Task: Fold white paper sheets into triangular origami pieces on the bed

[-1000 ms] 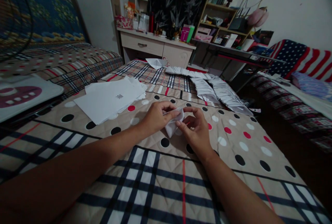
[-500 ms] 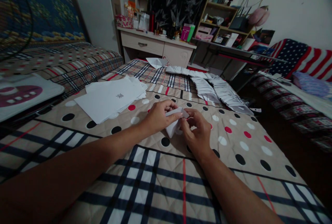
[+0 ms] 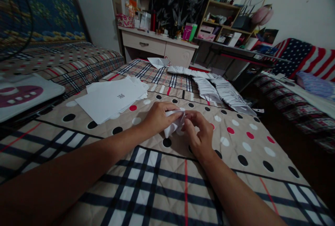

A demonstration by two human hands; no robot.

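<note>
Head view: my left hand [image 3: 160,117] pinched white paper [image 3: 170,129], partly hidden; my right hand [image 3: 201,132] curled beside it, grip unclear.

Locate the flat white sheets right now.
In the head view, the flat white sheets lie loosely piled on the bedspread, left of the left hand and beyond the left forearm.

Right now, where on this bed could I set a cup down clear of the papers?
The bedspread is bare between the forearms and right of the right hand, short of the packed folded papers. Another bare strip runs between the loose sheets and the left forearm. It's crowded where the left hand pinches a small paper.
</note>
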